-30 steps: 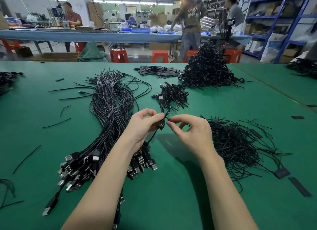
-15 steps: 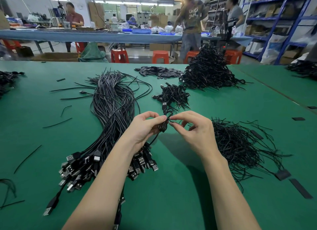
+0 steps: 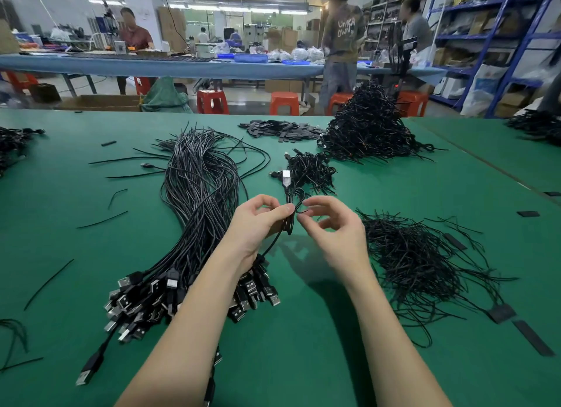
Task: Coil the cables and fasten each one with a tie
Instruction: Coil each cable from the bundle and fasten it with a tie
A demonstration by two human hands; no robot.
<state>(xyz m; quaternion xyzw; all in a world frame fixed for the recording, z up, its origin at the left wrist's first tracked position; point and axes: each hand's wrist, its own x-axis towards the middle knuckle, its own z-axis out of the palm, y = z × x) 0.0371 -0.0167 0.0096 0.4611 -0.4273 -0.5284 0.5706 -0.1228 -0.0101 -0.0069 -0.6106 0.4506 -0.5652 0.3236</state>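
My left hand point(image 3: 258, 224) grips a small coiled black cable point(image 3: 292, 212) above the green table point(image 3: 303, 346), its silver plug point(image 3: 286, 177) sticking up and away from me. My right hand point(image 3: 331, 227) pinches a thin black tie point(image 3: 303, 211) at the coil's middle with thumb and forefinger. A thick bundle of uncoiled black cables point(image 3: 197, 200) lies to the left, plugs toward me. A loose heap of black ties point(image 3: 419, 260) lies to the right. A small pile of tied coils point(image 3: 309, 171) sits just beyond my hands.
A tall heap of coiled cables point(image 3: 370, 130) stands at the back, with flat black strips point(image 3: 282, 130) beside it. Stray ties are scattered on the left. Three people work around a blue table point(image 3: 151, 65) behind; red stools point(image 3: 212, 101) and blue shelving point(image 3: 485, 42) stand further off.
The coil has risen a little and its plug now points up and away. My right fingers have shifted on the tie at the coil's middle.
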